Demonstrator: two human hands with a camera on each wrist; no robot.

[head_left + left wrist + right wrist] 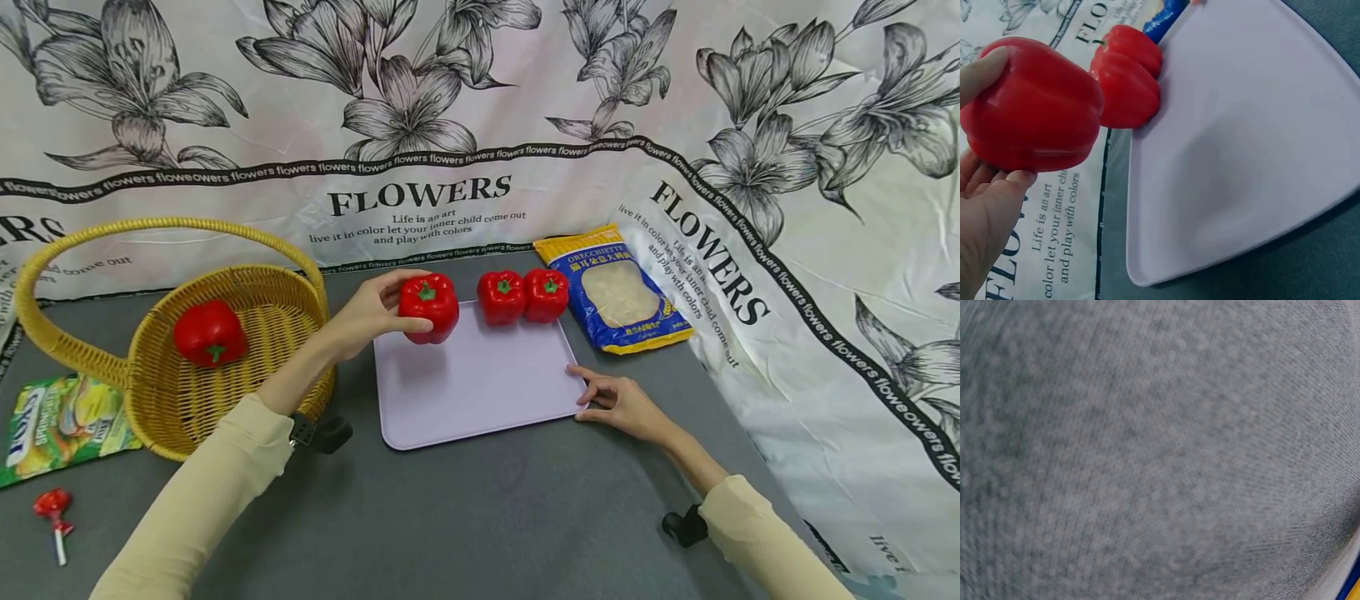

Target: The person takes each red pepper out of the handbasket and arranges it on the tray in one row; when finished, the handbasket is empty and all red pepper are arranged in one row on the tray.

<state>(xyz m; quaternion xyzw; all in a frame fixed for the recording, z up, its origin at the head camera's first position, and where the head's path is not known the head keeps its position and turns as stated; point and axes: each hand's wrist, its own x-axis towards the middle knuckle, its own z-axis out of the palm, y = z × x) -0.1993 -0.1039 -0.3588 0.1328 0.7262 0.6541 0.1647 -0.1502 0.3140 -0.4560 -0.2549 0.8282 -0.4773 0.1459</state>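
Note:
My left hand (369, 310) grips a red bell pepper (430, 308) between thumb and fingers, raised above the left back part of the pale lilac tray (480, 383). In the left wrist view the same pepper (1035, 106) hangs apart from the tray's surface. Two more red bell peppers, one on the left (501, 297) and one on the right (546, 295), stand side by side at the tray's back right. Around the tray's front right corner, my right hand (618, 404) holds the edge with bent fingers and thumb. The right wrist view shows mostly blurred grey cloth, no hand.
A yellow wicker basket (142, 392) with a tall handle stands at left, with a red bell pepper (210, 333) inside. Beside it lie a green packet (71, 425) and a red lollipop (54, 510). A blue and yellow orecchiette bag (618, 292) lies right of the peppers.

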